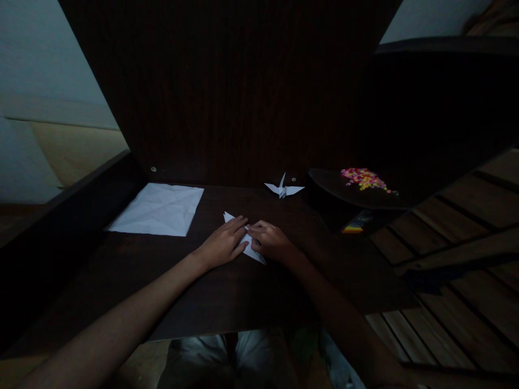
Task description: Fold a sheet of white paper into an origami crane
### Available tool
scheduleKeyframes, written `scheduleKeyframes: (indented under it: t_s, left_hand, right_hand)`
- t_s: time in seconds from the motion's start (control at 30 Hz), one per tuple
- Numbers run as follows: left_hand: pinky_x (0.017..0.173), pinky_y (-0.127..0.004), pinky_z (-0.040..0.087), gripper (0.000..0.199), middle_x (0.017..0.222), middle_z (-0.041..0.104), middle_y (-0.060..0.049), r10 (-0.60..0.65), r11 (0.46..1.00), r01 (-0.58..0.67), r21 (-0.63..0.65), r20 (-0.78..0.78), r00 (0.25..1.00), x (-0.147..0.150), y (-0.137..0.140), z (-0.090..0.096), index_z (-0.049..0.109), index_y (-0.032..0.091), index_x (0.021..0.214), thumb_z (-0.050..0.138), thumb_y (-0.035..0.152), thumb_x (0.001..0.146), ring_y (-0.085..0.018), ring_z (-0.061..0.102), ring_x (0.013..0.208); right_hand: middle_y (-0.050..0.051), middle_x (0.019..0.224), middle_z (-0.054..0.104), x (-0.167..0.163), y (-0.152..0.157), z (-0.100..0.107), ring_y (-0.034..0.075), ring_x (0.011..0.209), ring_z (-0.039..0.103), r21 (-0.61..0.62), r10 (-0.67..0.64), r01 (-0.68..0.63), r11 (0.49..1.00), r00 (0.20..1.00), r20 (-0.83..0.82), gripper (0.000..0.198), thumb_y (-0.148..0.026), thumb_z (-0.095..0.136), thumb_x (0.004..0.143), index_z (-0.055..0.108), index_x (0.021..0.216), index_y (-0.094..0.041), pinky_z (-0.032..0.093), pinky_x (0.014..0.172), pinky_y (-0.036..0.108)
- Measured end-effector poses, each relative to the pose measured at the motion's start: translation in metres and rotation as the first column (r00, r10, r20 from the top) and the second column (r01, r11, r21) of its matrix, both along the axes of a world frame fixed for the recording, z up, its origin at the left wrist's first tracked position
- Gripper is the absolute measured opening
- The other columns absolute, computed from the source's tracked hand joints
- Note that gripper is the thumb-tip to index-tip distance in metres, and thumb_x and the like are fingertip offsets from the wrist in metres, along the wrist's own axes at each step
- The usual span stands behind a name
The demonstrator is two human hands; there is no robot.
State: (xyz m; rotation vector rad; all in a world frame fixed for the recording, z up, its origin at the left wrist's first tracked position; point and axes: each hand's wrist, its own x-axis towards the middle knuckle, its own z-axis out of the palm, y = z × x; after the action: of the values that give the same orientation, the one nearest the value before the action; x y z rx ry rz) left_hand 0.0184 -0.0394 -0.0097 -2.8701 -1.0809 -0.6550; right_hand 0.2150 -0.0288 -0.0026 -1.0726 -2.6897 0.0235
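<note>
A white piece of folded paper [252,252] lies slantwise on the dark tabletop, its pointed ends showing at upper left and lower right. My left hand [224,242] rests on it from the left, fingers stretched out and pressing it down, thumb apart. From the right, my right hand [271,239] has curled fingers closed at the paper's upper edge, close to the left fingertips. The middle of the paper is partly hidden under both hands. Beyond them stands a white origami crane [283,190] with spread wings. A creased white sheet [160,209] lies flat to the left.
A dark raised shelf [324,181] at the right holds a pile of small pink, red and yellow pieces [365,179]. A dark upright panel [243,97] closes off the back. A low side board [73,216] edges the left. Wooden slats [458,205] show at far right.
</note>
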Motion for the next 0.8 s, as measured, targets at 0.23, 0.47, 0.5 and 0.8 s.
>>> scheduleKeyframes:
  t_s: [0.23,0.47,0.5,0.8]
  left_hand:
    - [0.109,-0.041,0.034,0.050,0.138,0.047,-0.016,0.028,0.989,-0.033,-0.145,-0.034,0.999,0.003,0.004,-0.009,0.043,0.009,0.132,0.039,0.041,0.094,-0.025,0.039,0.132]
    - [0.108,-0.042,0.034,0.051,0.138,0.047,-0.016,0.037,0.990,-0.047,-0.133,-0.073,0.997,0.004,0.003,-0.005,0.047,0.010,0.132,0.037,0.043,0.094,-0.026,0.040,0.131]
    - [0.107,-0.041,0.035,0.051,0.138,0.047,-0.016,0.033,0.991,-0.042,-0.125,-0.073,0.997,0.004,0.004,-0.006,0.048,0.010,0.131,0.037,0.044,0.094,-0.026,0.040,0.131]
    - [0.107,-0.039,0.035,0.050,0.137,0.049,-0.014,0.017,0.994,-0.027,-0.105,-0.096,0.995,0.002,0.006,-0.005,0.051,0.014,0.129,0.034,0.046,0.095,-0.025,0.041,0.130]
  right_hand:
    - [0.011,0.113,0.065,-0.003,-0.001,0.008,0.022,0.097,0.057,-0.086,-0.030,0.035,0.996,0.997,0.064,0.033,-0.010,0.052,0.079,0.064,0.110,-0.013,0.047,0.086,0.032]
    - [0.007,0.118,0.064,0.006,0.000,0.011,0.021,0.104,0.057,-0.160,0.006,-0.010,0.987,1.000,-0.026,0.043,-0.005,0.049,0.075,0.064,0.113,-0.019,0.045,0.092,0.034]
    - [0.006,0.118,0.064,0.009,0.000,0.012,0.021,0.106,0.057,-0.171,0.020,-0.030,0.985,0.998,-0.058,0.044,-0.005,0.049,0.075,0.065,0.113,-0.020,0.045,0.093,0.034]
    - [0.008,0.115,0.066,0.009,0.007,0.002,0.021,0.101,0.056,-0.128,-0.091,0.060,0.990,0.963,-0.254,0.022,-0.026,0.054,0.087,0.071,0.100,-0.019,0.045,0.090,0.038]
